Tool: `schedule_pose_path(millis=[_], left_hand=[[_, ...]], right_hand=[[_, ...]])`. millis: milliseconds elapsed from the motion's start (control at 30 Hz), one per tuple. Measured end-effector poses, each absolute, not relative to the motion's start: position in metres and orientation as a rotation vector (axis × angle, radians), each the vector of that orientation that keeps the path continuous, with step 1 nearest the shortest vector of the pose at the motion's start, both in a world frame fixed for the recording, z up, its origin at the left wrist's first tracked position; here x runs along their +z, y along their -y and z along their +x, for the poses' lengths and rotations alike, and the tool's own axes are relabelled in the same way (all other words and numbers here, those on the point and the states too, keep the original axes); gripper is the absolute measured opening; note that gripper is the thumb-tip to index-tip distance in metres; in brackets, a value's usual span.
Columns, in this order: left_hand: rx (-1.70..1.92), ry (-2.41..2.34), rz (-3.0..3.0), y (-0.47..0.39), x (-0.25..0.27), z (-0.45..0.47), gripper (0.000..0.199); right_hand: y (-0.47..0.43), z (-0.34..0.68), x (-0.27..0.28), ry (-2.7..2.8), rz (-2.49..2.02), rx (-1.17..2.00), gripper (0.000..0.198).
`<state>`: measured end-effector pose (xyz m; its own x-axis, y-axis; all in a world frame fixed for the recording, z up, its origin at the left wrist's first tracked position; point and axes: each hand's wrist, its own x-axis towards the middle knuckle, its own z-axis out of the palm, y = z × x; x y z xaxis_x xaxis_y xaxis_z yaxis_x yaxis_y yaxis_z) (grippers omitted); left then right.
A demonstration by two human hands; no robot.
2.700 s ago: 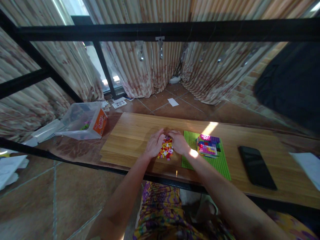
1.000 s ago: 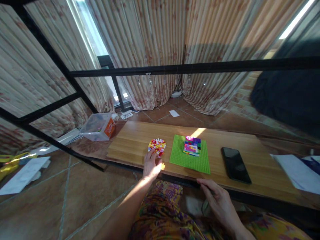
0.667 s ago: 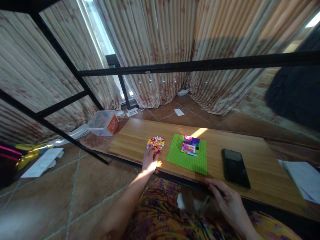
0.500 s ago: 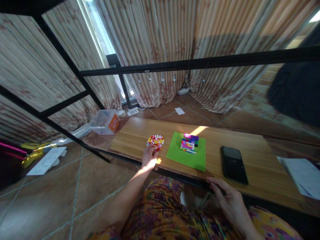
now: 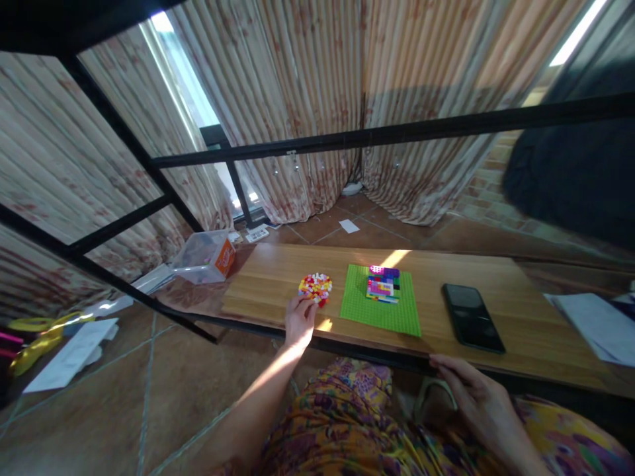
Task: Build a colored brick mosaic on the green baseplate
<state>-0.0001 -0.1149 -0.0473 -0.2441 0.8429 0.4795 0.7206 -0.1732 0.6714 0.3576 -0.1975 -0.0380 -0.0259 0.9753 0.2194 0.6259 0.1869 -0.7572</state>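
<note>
A round pile of small loose toy bricks (image 5: 316, 287) in red, yellow, white and orange lies on the wooden table (image 5: 268, 284). My left hand (image 5: 300, 320) is at the pile's near edge, fingers bent and close together; whatever is between the tips is too small to make out. To its right is a green baseplate (image 5: 360, 311), bearing a block of joined bricks (image 5: 381, 287) in purple, pink, white, blue and other colours. By the table's front edge rests my right hand (image 5: 471, 393), its fingers loosely extended with nothing visible in them.
Right of the baseplate lies a black phone (image 5: 473, 318), and papers (image 5: 595, 324) are at the table's right end. A clear plastic box (image 5: 201, 258) with an orange label stands beyond the left end. Black metal bars (image 5: 327, 141) cross in front of the curtains.
The camera view has shifted a little, moving the table's contents in the picture. My left hand has drawn back slightly toward the pile's near edge. My right hand stays by the table's edge.
</note>
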Motion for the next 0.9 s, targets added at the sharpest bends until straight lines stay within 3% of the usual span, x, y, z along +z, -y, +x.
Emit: schedule_pose_path(millis=[467,733,900], left_hand=[[1.577,-1.335,0.519,0.111,-0.010,0.005,0.030],[1.383,-1.377,0.838,0.070,0.005,0.068,0.025],[1.253,-1.552,1.267,0.041,0.005,0.100,0.015]], right_hand=[[0.089,0.357,0.035,1.624,-1.527,0.463,0.029],[0.040,0.377,0.019,1.121,-1.510,0.477,0.022],[0.030,0.387,0.007,1.370,-1.593,0.350,0.023]])
